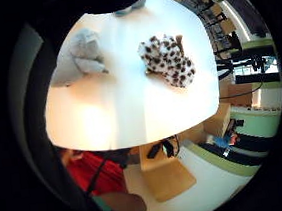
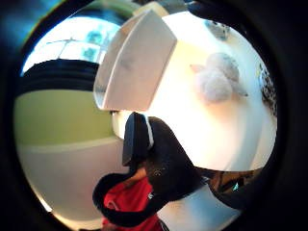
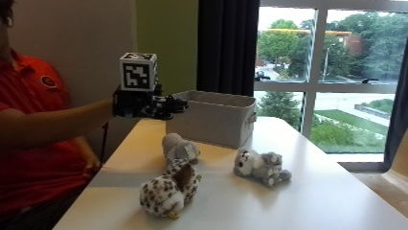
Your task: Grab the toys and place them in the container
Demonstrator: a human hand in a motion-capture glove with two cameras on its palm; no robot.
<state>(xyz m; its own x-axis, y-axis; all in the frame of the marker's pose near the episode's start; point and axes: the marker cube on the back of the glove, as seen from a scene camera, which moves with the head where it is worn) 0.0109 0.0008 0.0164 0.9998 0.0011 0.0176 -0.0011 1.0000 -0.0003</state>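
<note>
Three plush toys lie on the white table (image 3: 306,201). A brown-spotted white one (image 3: 169,189) is nearest the front edge, a plain grey one (image 3: 180,149) sits just behind it, and a grey cat-like one (image 3: 260,166) lies to their right. A grey fabric container (image 3: 213,117) stands at the back, open side up. My gloved right hand (image 3: 150,103) hovers in the air beside the container's left end, above the table, fingers relaxed and holding nothing. The palm views look down on the spotted toy (image 1: 167,60), the grey toy (image 1: 81,56) and the container (image 2: 134,62).
The person in a red shirt (image 3: 38,158) sits at the table's left side. A large window (image 3: 331,72) and a dark curtain (image 3: 228,45) stand behind the container. A wooden chair (image 1: 168,175) is on the floor below the table edge.
</note>
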